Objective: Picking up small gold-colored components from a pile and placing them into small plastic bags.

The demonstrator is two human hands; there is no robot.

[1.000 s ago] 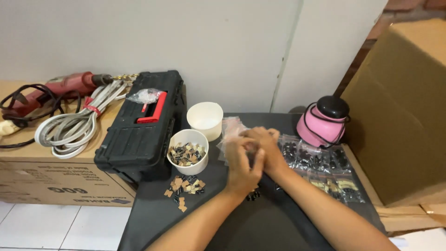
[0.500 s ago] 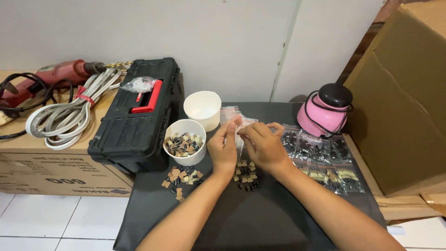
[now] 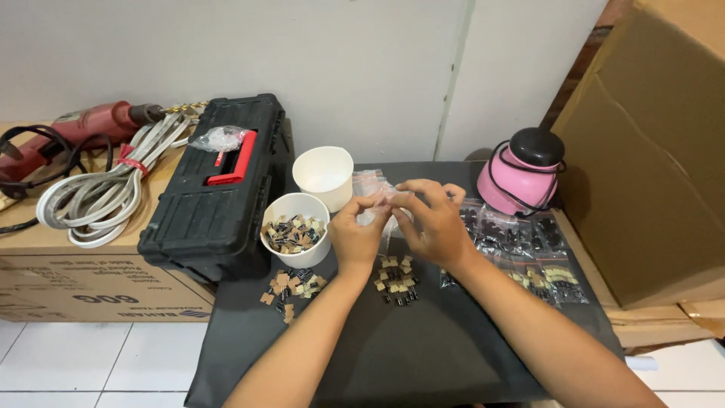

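Observation:
My left hand (image 3: 356, 236) and my right hand (image 3: 433, 221) both pinch a small clear plastic bag (image 3: 384, 205) above a dark table (image 3: 423, 347). Just below the hands lies a small pile of tiny tan and black parts (image 3: 396, 276). A white cup (image 3: 295, 228) filled with the same kind of parts stands to the left of my left hand. More loose parts (image 3: 289, 286) lie in front of that cup. An empty white cup (image 3: 323, 168) stands behind it.
A black toolbox (image 3: 215, 198) with a red handle sits at the left. Beside it on a cardboard box lie a coiled white cable (image 3: 98, 198) and a red drill (image 3: 72, 130). Several clear bags of parts (image 3: 529, 249) and a pink device (image 3: 521, 174) lie right, beside a large carton (image 3: 649, 151).
The view has shifted and come closer. My hands have lifted the clear bag slightly and a small pile of parts now lies on the table below them.

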